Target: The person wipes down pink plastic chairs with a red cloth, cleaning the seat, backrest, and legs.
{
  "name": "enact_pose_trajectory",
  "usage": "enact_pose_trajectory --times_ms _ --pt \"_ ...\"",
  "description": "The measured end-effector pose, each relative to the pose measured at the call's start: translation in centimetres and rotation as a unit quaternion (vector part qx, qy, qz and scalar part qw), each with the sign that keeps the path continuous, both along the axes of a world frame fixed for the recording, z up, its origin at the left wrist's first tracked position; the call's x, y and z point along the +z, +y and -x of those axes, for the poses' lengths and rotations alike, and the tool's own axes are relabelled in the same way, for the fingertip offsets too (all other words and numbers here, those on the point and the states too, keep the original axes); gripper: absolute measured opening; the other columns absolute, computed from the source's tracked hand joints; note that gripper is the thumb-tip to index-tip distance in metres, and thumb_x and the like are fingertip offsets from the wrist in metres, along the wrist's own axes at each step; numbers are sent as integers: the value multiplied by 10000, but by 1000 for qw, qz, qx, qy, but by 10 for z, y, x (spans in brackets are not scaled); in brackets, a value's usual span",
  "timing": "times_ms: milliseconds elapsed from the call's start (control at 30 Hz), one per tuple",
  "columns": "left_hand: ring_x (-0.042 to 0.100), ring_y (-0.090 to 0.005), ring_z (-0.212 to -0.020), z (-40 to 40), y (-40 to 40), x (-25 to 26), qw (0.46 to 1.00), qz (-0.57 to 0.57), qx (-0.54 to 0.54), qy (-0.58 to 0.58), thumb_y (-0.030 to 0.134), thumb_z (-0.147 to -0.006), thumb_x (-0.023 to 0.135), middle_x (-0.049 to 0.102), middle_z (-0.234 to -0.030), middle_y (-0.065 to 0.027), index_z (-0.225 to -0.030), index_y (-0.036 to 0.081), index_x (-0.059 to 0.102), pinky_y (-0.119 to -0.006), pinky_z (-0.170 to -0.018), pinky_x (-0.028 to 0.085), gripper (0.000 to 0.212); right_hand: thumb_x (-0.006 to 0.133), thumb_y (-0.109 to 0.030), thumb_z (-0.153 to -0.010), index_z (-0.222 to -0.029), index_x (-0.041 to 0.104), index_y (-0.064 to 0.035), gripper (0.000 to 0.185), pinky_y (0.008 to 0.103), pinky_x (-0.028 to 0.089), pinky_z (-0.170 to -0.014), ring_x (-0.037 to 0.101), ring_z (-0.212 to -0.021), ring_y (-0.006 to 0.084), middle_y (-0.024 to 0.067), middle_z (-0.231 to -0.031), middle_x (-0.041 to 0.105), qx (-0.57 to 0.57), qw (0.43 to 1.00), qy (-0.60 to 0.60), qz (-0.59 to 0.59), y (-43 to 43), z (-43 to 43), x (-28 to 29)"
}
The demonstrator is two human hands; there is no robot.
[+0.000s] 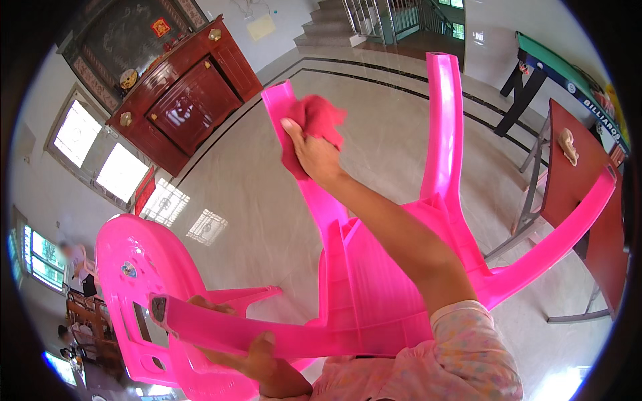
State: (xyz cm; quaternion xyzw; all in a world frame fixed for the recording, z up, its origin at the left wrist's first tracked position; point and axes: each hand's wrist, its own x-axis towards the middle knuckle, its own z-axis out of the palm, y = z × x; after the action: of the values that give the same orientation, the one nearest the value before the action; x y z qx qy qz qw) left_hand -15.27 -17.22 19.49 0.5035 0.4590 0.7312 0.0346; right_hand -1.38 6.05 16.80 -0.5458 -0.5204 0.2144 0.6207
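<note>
A pink plastic chair (391,280) is tipped so that its underside and splayed legs face me. My right hand (318,153) presses a red cloth (317,120) around the leg at the upper left, its thumb lying on top of the cloth. Around the leg nearest me, at the lower left, my left hand (251,353) is closed, with fingers showing on both sides of it. That leg's hollow end (159,308) looks dark and scuffed.
Another pink chair (150,250) stands at the left. At the right are a reddish-brown table (572,185) with a beige item (568,146) on it, and a toy billiard table (562,57). A wooden cabinet (190,100) and stairs (326,25) lie beyond. People are at the far left.
</note>
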Motion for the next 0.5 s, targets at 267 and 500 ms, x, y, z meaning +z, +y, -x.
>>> enact_pose_trajectory --times_ms 267,500 --pt "387 -165 -741 -3 4 4 999 -10 -33 3 259 -449 667 392 -925 -77 -1066 14 391 -268 -614 342 719 496 -363 -828 -1087 444 -38 419 385 410 -751 511 -877 299 147 -919 527 -30 985 -9 -171 49 46 -75" --pt "393 -135 -753 -12 8 5 999 -20 -9 -26 107 -402 576 389 -943 -88 -1090 -30 384 -207 -632 321 727 398 -262 -858 -1092 463 -157 265 303 355 -872 431 -1033 148 11 -1074 501 49 977 -179 105 8 66 -172"
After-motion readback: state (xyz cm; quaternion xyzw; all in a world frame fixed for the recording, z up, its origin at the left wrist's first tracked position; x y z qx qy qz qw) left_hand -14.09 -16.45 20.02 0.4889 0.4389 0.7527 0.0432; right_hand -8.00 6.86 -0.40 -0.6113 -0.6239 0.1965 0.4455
